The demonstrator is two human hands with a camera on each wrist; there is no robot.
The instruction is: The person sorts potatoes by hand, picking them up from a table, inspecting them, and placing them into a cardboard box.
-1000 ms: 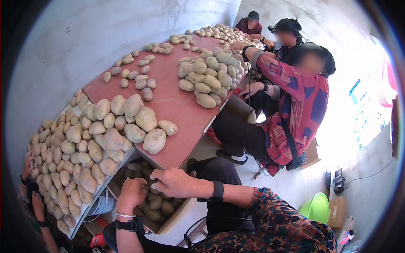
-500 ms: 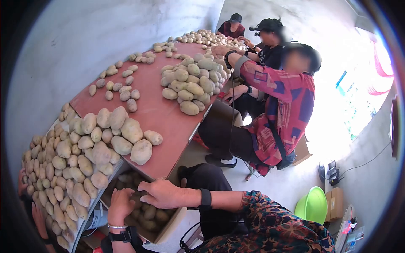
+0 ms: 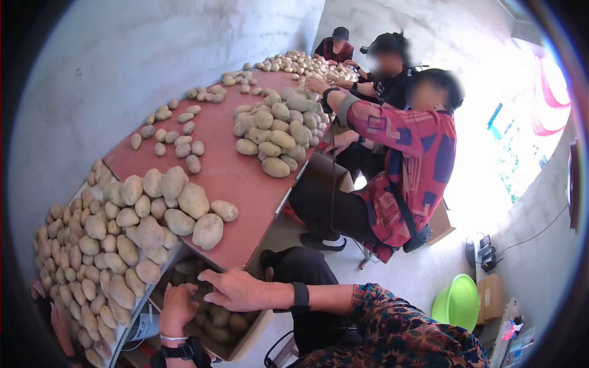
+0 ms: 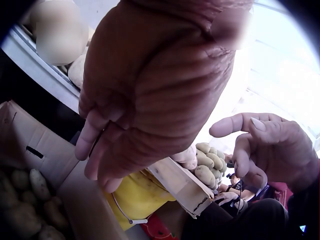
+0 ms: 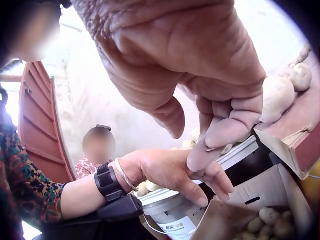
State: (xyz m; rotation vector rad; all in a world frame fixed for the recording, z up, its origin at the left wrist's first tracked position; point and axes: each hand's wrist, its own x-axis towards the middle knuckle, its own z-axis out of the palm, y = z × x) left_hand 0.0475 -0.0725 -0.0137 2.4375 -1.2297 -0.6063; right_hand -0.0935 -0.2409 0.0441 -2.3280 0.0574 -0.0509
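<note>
- Dark floral cloth here, right up close: that's the sleeve (image 3: 392,313), and out past it a black strap (image 3: 300,297) rings the wrist.
- The right hand (image 3: 242,289) hangs over the box, fingers loosely bent, gripping nothing.
- Close by it, the left hand (image 3: 178,306) is empty too, fingers relaxed and pointing down, a pale bracelet (image 3: 173,337) at the wrist.
- Right below them, the cardboard box (image 3: 251,336), and the potatoes (image 3: 221,319) are lying inside it, in shadow.
- Just beside the box there's a grey bucket (image 3: 142,326), under the table's edge.
- Over on the left, a broad pile (image 3: 110,245) of potatoes, with another person's hand (image 3: 61,322) at its near edge.
- Bigger ones sit at the pile's right side, reaching onto the red tabletop (image 3: 245,184).
- Off to the right, a green basin (image 3: 457,300) stands near a carton (image 3: 491,297).
- Farther along, a heap (image 3: 279,132) of potatoes, and a person in a patterned red shirt (image 3: 414,159) reaching past it.
- Way at the back, two more people in dark tops, by small potatoes (image 3: 297,61) spread at the far end.
</note>
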